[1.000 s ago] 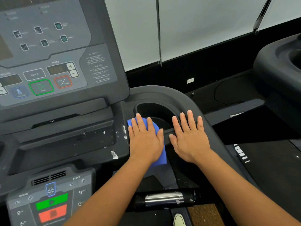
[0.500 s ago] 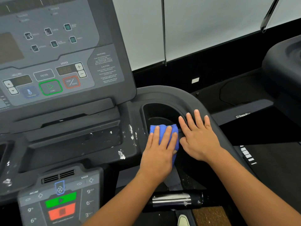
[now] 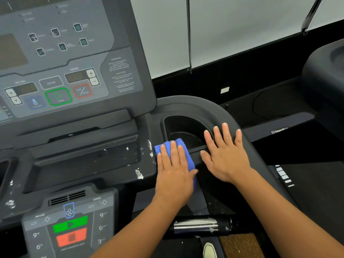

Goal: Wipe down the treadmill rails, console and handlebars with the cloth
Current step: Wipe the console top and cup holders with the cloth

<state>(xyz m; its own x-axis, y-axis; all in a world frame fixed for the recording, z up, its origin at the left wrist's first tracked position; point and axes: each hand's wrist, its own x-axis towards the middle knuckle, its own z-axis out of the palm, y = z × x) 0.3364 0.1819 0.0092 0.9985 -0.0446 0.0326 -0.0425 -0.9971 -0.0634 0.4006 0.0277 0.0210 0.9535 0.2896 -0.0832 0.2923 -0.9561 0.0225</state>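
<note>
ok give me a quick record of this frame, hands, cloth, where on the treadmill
left hand: flat on the blue cloth, pressing it down beside the cup holder
right hand: flat, fingers spread, on the curved side arm
blue cloth: bunched, mostly under the left hand
console: upper left, neither hand on it
white flecks: just left of the cloth

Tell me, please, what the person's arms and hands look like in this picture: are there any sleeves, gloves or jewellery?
The left hand and right hand wear no gloves, and no rings show on the fingers in view. The left forearm and right forearm are uncovered down to the picture's lower edge, with no sleeve, watch or wristband visible.
</note>
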